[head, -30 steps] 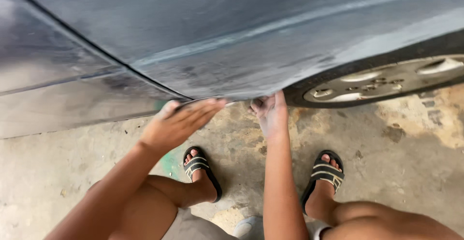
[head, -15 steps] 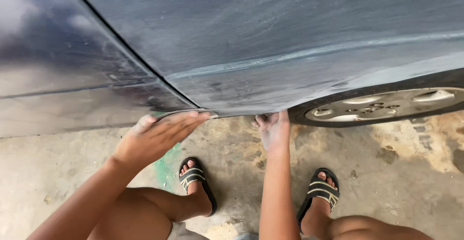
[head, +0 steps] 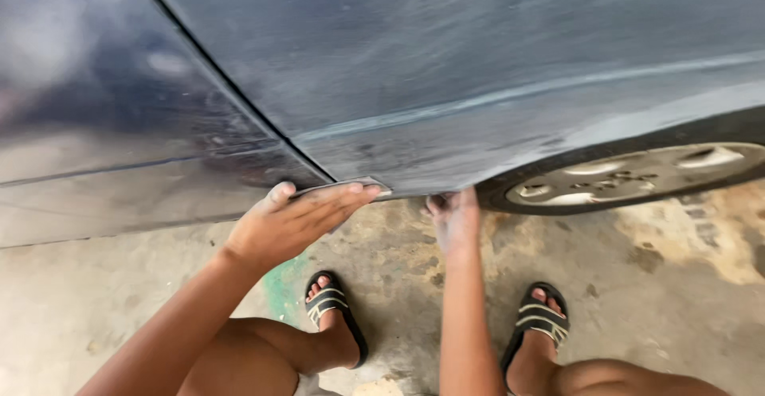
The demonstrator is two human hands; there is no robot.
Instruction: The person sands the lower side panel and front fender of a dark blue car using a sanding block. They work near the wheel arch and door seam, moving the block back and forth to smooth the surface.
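The left hand [head: 287,225] presses a flat sanding sheet [head: 344,186] up against the lower edge of the dark car panel [head: 446,109]; its long axis runs along this edge; the right hand [head: 454,219], just beside it, is clenched under the same edge, holding nothing I can see.

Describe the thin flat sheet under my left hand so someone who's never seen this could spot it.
Find the dark car body panel, then follow its bottom edge left from the wheel. There the left hand presses a thin grey sheet flat against the panel. Unlike the painted metal, it is a small loose rectangle with a pale edge.
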